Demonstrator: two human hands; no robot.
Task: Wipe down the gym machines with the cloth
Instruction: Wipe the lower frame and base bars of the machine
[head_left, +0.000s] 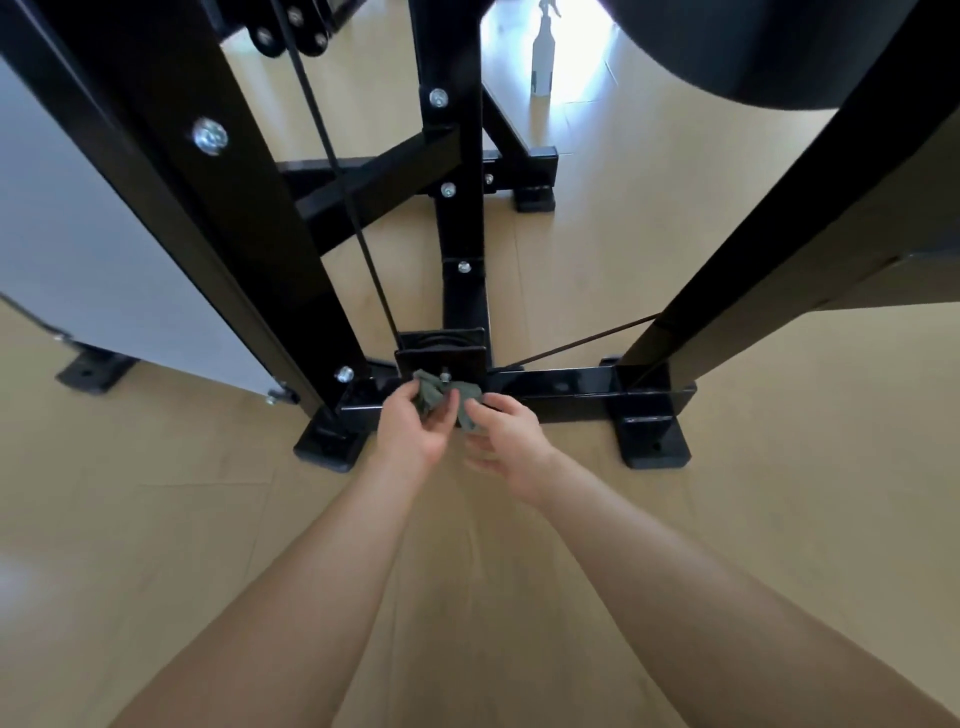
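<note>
Cloth (427, 397) lies bunched between your hands, its length running left to right along the machine's base bar (556, 392), just near of the pulley bracket (441, 358). Your left hand (410, 423) clutches the left end and your right hand (506, 436) pinches the right end. Both look equally near the bar.

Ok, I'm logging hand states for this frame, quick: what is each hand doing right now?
Left hand: grips the grey-green cloth.
Right hand: holds the same cloth at its other end, though its fingers are slightly blurred.
</note>
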